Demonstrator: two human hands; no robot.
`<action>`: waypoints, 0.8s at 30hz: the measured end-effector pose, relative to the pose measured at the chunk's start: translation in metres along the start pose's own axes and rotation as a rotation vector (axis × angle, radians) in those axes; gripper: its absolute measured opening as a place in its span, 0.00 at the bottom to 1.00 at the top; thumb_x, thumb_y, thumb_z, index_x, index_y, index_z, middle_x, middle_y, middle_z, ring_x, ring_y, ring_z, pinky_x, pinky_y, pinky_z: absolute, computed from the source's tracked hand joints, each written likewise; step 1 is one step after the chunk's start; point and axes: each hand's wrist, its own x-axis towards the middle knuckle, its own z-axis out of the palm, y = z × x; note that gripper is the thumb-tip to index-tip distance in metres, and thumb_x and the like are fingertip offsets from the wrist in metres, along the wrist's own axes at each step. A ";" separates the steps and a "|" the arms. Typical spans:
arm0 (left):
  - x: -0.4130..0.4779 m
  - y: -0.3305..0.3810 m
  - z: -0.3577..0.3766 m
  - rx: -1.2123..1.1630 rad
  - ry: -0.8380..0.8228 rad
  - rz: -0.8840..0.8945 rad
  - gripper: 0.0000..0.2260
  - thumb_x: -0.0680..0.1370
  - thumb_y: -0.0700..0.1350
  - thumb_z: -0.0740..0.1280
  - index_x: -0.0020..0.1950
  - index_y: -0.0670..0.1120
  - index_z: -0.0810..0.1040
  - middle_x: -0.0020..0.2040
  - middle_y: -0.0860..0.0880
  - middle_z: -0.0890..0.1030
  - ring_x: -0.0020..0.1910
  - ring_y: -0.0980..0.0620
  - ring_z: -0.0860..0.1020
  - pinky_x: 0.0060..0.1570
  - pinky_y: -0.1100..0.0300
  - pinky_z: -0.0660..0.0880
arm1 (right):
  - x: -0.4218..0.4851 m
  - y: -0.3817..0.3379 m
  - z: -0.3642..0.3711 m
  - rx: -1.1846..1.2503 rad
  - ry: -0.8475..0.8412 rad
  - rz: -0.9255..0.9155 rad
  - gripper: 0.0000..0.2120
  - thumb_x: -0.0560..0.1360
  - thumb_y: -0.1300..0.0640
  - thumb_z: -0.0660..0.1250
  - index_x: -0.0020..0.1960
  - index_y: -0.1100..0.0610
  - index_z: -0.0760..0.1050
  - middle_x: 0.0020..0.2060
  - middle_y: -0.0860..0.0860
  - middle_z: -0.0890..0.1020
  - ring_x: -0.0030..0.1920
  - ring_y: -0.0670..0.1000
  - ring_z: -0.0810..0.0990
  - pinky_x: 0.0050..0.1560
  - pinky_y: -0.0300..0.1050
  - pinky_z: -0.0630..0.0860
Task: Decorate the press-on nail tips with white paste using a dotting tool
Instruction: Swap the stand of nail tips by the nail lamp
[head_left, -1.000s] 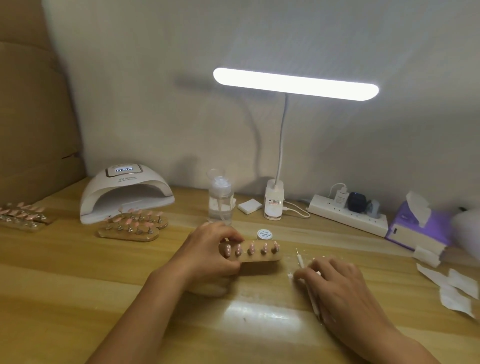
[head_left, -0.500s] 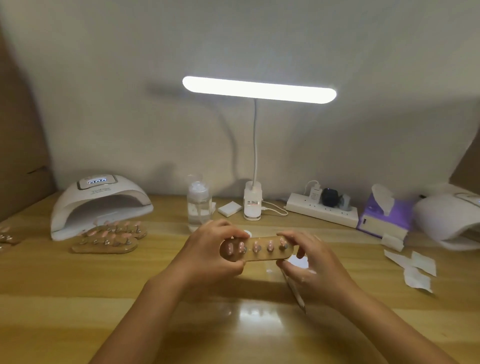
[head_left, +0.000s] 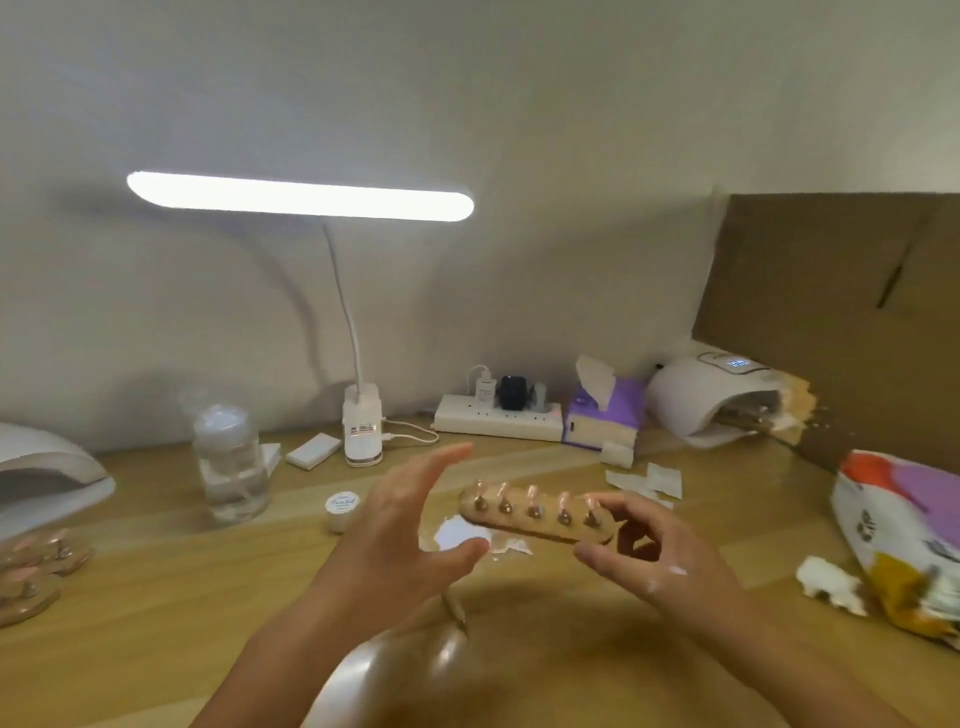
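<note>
Head view, desk scene, listed near to far; places are given relative to the wooden holder.

The right hand (head_left: 660, 556) grasps the right end of the wooden holder (head_left: 535, 517), curled fingers above and thumb below, and holds it raised off the table (head_left: 156, 623). A white smear (head_left: 675, 570) marks the back of this hand. The left hand (head_left: 410, 525) is released, fingers straight and spread, just left of the holder's free end; whether it touches the holder cannot be told. Five nail tips (head_left: 531, 493) stand in a row along the holder.

Nearer than the holder, below the left hand, a thin stick (head_left: 458, 616) lies on the table, too blurred to identify. Directly beneath the holder's left end sits a white patch (head_left: 457, 535). Left of the holder are a small white jar (head_left: 342, 506) and a clear bottle (head_left: 231, 467); far left are more holders (head_left: 31, 566) and a white nail lamp (head_left: 41, 478). Right of the holder lie a crumpled tissue (head_left: 831, 582) and a printed bag (head_left: 904, 540).

Behind the holder lie paper squares (head_left: 660, 478), then a desk lamp (head_left: 362, 431) with its lit bar above, a power strip (head_left: 498, 418), a purple tissue pack (head_left: 605, 415) and a second nail lamp (head_left: 711, 395), with cardboard (head_left: 831, 322) behind it to the right.
</note>
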 end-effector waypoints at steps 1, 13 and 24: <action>0.008 0.007 0.011 -0.001 -0.006 0.005 0.33 0.71 0.55 0.75 0.71 0.66 0.63 0.66 0.68 0.68 0.66 0.68 0.65 0.64 0.66 0.64 | 0.000 0.010 -0.013 0.043 0.115 0.084 0.21 0.66 0.39 0.75 0.57 0.41 0.80 0.43 0.39 0.82 0.42 0.43 0.79 0.43 0.34 0.77; 0.035 0.058 0.120 -0.348 0.097 -0.063 0.12 0.73 0.48 0.75 0.53 0.58 0.77 0.48 0.62 0.81 0.52 0.63 0.78 0.52 0.66 0.75 | 0.051 0.081 -0.074 0.332 0.954 0.585 0.08 0.82 0.53 0.65 0.55 0.58 0.75 0.34 0.52 0.79 0.34 0.52 0.79 0.37 0.47 0.75; 0.041 0.069 0.138 -0.635 0.005 -0.173 0.06 0.73 0.42 0.74 0.46 0.52 0.82 0.40 0.59 0.83 0.37 0.62 0.79 0.38 0.70 0.73 | 0.120 0.125 -0.103 0.062 0.973 0.731 0.16 0.82 0.54 0.61 0.63 0.63 0.77 0.57 0.62 0.82 0.62 0.61 0.79 0.62 0.58 0.77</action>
